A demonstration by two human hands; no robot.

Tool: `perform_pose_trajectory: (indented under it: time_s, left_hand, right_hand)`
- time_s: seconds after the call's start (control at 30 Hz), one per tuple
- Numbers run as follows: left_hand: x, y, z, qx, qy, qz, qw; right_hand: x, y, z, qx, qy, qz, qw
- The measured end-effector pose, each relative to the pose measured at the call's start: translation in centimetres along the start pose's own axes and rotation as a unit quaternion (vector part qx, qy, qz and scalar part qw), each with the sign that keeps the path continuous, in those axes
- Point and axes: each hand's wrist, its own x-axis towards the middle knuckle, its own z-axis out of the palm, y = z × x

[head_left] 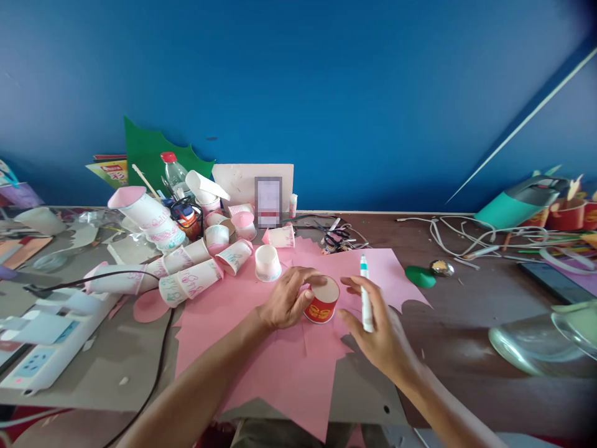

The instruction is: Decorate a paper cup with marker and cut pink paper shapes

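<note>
A red paper cup (321,310) with a gold printed character stands on pink paper (261,361), its pale round end facing up. My left hand (290,297) grips it from the left, fingers over the upper edge and thumb on the near side. Close by on the right, my right hand (383,336) has a white marker (366,305) with a teal upper end held upright against the palm. The thumb and fingers of that hand point at the cup, apart from it. A white paper cup (267,264) stands just beyond my left hand.
Several white cups with pink and green drawings (191,281) lie at the left, near a power strip (41,361) and black cable. Scissors (336,235) lie behind the paper. A green paper piece (420,276), white cables (438,230) and a glass jar (536,342) are at right.
</note>
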Motion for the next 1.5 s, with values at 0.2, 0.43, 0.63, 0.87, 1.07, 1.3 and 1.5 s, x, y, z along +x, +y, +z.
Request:
perform_pose_trajectory:
  time_s: [0.2, 0.43, 0.63, 0.87, 1.07, 1.3, 1.5]
  left_hand:
    - [-0.3, 0.0, 0.1, -0.052, 0.029, -0.004, 0.998]
    - [-0.9, -0.4, 0.1, -0.018, 0.138, -0.096, 0.986]
    - [-1.2, -1.7, 0.6, -0.033, 0.114, -0.195, 0.974]
    - [-1.3, -2.3, 0.7, -0.069, 0.102, -0.237, 0.964]
    - [-1.5, -2.4, 0.7, -0.068, 0.098, -0.261, 0.958]
    - [-1.4, -2.1, 0.7, -0.062, 0.082, -0.258, 0.961]
    - [-1.3, -2.2, 0.6, -0.033, 0.071, -0.265, 0.961]
  right_hand:
    - [2.2, 0.2, 2.2, -0.016, -0.050, 0.014, 0.999]
    - [7.2, 1.6, -0.6, -0.057, 0.077, 0.007, 0.995]
    - [14.1, 5.0, 1.1, -0.115, 0.081, -0.039, 0.989]
    - [19.6, 7.0, 4.5, -0.167, 0.053, -0.012, 0.984]
    - [20.5, 8.1, 5.9, -0.170, 0.026, 0.009, 0.985]
    - [12.9, 7.7, 3.1, -0.092, 0.003, -0.035, 0.995]
    - [6.9, 7.5, 2.4, -0.179, -0.127, -0.099, 0.971]
